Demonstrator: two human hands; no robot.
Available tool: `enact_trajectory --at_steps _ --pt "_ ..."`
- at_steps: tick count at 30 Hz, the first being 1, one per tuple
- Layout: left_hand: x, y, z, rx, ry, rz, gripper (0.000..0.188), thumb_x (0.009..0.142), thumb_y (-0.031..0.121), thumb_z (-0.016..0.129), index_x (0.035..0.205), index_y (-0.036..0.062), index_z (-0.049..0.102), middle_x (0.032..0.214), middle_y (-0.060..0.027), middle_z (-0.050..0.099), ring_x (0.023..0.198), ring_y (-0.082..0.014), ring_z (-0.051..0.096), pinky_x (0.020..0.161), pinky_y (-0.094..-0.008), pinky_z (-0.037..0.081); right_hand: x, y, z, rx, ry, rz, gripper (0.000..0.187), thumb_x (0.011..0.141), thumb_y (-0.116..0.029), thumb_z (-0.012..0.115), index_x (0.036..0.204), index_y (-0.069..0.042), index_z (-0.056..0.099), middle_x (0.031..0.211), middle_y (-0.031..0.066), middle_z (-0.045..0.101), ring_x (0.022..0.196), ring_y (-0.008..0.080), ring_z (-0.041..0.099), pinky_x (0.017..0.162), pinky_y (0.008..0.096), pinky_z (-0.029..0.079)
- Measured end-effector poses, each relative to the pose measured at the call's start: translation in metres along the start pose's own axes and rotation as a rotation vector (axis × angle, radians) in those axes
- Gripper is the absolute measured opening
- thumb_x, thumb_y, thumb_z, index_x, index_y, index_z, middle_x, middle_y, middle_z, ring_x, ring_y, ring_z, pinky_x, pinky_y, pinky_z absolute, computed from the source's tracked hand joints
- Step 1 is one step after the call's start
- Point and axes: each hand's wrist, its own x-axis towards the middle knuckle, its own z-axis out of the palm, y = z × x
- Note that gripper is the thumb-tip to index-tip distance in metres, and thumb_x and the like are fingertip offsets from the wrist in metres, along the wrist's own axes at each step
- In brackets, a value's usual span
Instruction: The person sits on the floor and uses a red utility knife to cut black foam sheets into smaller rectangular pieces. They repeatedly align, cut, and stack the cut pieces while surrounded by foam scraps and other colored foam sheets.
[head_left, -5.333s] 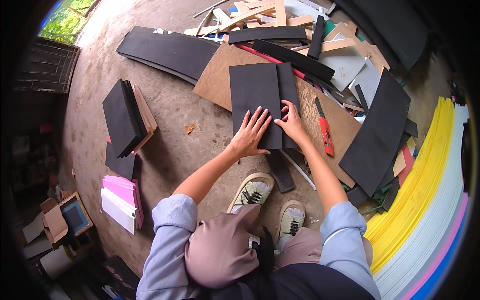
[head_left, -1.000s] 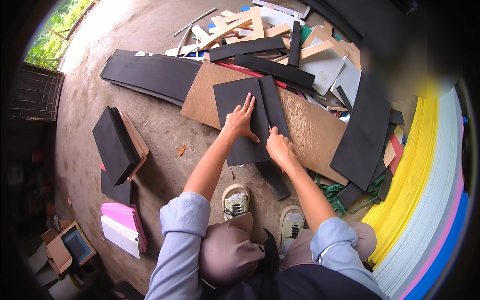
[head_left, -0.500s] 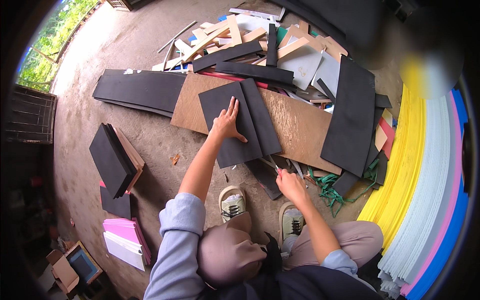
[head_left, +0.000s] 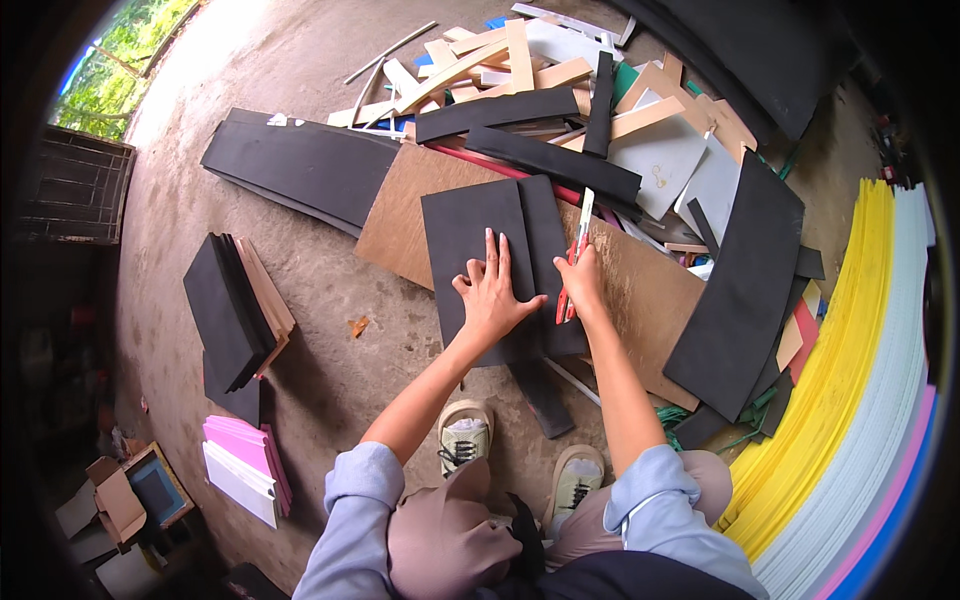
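Two hands are at work in your head view, both over the black foam sheet [head_left: 480,255] that lies on a brown board [head_left: 640,290] on the concrete floor [head_left: 300,60]. Your left hand [head_left: 492,295] is spread flat, fingers fanned, pressing down on the sheet near its right side. Your right hand [head_left: 582,285] is closed around a red-handled utility knife [head_left: 574,262], whose pale blade end points away from you along the right edge of a narrow black strip [head_left: 550,250] that lies just beside the sheet. Beyond the board sits a heap of wooden slats and foam offcuts [head_left: 540,70], with long black sheets [head_left: 300,165] to its left. A stack of cut black pieces [head_left: 225,310] lies well apart on your left, with pink sheets [head_left: 245,465] nearer you. Yellow, white and pink foam rolls [head_left: 850,400] curve along your right.
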Motion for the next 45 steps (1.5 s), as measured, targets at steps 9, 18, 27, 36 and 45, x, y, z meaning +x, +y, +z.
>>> enact_trajectory --at_steps 9,18,27,36,45 --pt "0.001 -0.009 -0.019 -0.051 0.117 0.001 0.091 0.058 0.037 0.067 0.135 0.0082 0.029 0.142 -0.0131 0.024 0.106 -0.0267 0.039 0.086 -0.049 0.028 0.007 -0.003 -0.032 0.171 -0.055 0.116 0.029 0.067 -0.005 0.068 0.089 -0.002 0.048 0.079 0.0088 0.056 0.073 0.0191 0.056 0.068 0.0331 0.044" --pt "0.016 -0.058 -0.048 -0.037 0.229 -0.133 0.074 0.071 0.028 0.063 0.134 0.0083 0.029 0.131 -0.0107 0.039 0.118 -0.0268 0.037 0.091 -0.048 0.032 -0.029 -0.067 -0.145 -0.01 0.148 -0.149 0.028 0.067 -0.006 0.069 0.088 -0.002 0.051 0.082 0.01 0.061 0.079 0.0235 0.059 0.074 0.0341 0.045" --pt "-0.04 0.01 -0.19 -0.184 0.566 0.294 0.069 0.081 0.035 0.058 0.135 0.0047 0.026 0.134 -0.0151 0.033 0.128 -0.0294 0.025 0.104 -0.0469 0.019 -0.142 -0.068 -0.213 0.334 0.309 -0.506 0.026 0.069 -0.005 0.068 0.088 -0.003 0.05 0.084 0.0088 0.059 0.079 0.0207 0.058 0.075 0.0321 0.044" --pt "-0.095 0.049 -0.306 -0.119 0.461 0.411 0.043 0.084 0.042 0.051 0.114 0.0109 0.049 0.109 -0.0136 0.047 0.102 -0.0286 0.05 0.089 -0.0528 0.028 -0.181 -0.063 -0.223 0.419 0.255 -0.577 0.019 0.078 -0.009 0.06 0.091 -0.002 0.047 0.087 0.0117 0.058 0.086 0.0205 0.059 0.078 0.031 0.045" --pt "-0.087 0.077 -0.222 -0.021 0.53 0.321 0.034 0.083 0.031 0.055 0.109 0.0112 0.049 0.109 -0.0145 0.045 0.103 -0.0298 0.048 0.079 -0.0545 0.03 -0.163 -0.031 -0.211 -0.129 0.297 -0.417 0.033 0.088 -0.024 0.042 0.101 0.004 0.034 0.089 0.0335 0.056 0.086 0.0462 0.055 0.075 0.0516 0.042"
